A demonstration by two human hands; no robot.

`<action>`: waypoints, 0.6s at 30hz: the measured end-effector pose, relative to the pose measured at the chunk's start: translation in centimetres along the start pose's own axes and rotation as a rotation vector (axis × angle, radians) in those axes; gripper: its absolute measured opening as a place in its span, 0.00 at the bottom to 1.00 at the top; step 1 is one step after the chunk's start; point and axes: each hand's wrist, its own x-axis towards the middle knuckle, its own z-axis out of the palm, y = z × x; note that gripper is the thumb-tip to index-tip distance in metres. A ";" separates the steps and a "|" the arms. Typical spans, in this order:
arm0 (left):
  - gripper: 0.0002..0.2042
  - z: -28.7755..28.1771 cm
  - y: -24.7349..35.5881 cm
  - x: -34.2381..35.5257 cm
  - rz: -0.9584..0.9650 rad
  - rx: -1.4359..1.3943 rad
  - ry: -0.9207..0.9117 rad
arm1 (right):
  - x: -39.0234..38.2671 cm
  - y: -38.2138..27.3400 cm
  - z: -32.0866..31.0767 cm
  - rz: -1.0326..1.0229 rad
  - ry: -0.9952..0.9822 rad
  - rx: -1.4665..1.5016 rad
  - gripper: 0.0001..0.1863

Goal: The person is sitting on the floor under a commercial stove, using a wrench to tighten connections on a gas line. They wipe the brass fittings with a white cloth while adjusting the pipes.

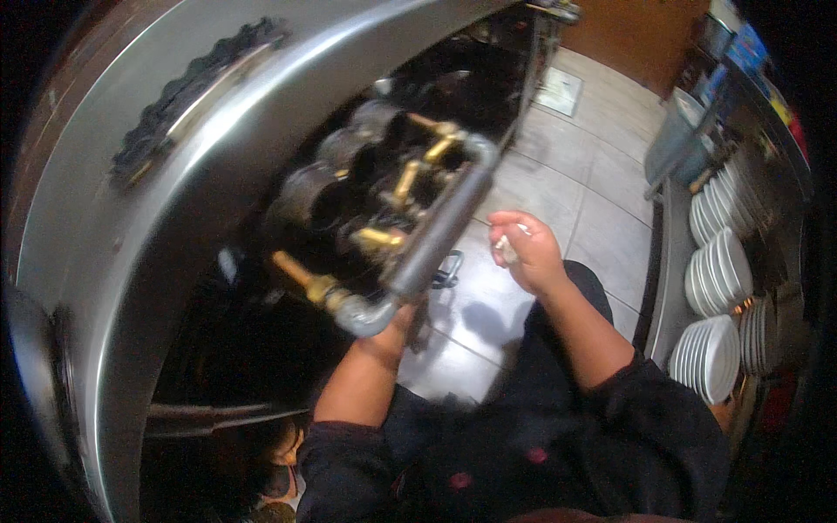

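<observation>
A dark gas pipe [443, 228] with grey metal elbows at both ends runs at a slant in front of me, and brass valves [406, 181] branch off it. Behind them sit several dark, round burner parts [314, 193] inside the opened stove. My left hand [404, 315] reaches up under the pipe's near end; the pipe covers most of it, so its fingers and any grip are hidden. To the right of the pipe, apart from it, my right hand [528, 253] is closed around a small white wad [509, 247], perhaps cloth or paper.
The stove's curved steel front edge [157, 200] borders the left, with a dark grate [200, 96] beyond it. Stacked white plates [704, 357] line a low shelf at right, near a grey bin [678, 139]. Pale floor tiles [610, 218] lie between.
</observation>
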 end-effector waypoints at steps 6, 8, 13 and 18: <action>0.10 2.8 -5.9 1.6 0.448 0.093 -0.008 | -0.7 2.5 -0.7 0.091 0.126 -0.077 0.14; 0.09 1.6 -6.2 2.4 0.610 0.075 0.019 | 0.5 2.9 1.2 0.077 0.138 -0.064 0.12; 0.08 1.0 -2.5 0.6 0.753 0.389 -0.058 | 1.3 2.9 0.0 0.088 0.069 0.004 0.11; 0.12 0.0 -3.9 0.9 0.643 0.502 -0.102 | 1.1 2.1 0.3 0.063 0.198 -0.115 0.10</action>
